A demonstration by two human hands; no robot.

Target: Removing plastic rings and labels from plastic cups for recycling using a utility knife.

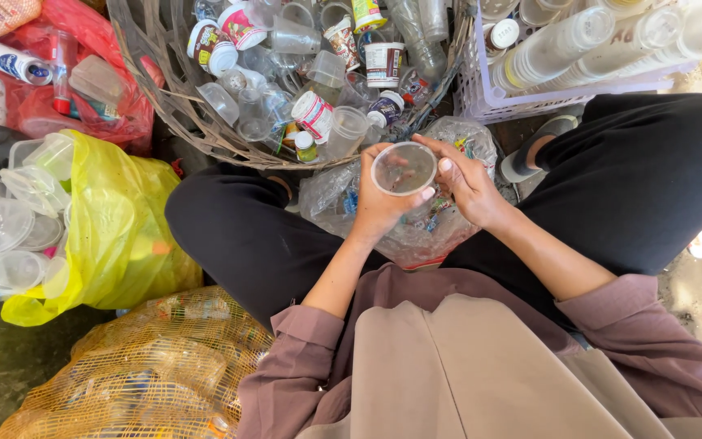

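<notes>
Clear plastic cup [403,168] gripped by left hand [379,207], right hand [466,183] pinching its rim, contents unclear

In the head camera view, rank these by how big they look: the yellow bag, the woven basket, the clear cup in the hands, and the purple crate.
1. Woven basket, widest, though cut off at the top.
2. Yellow bag.
3. Purple crate, also cropped, so bag versus crate is unsure.
4. Clear cup, smallest by far, held by the left hand and right hand.
</notes>
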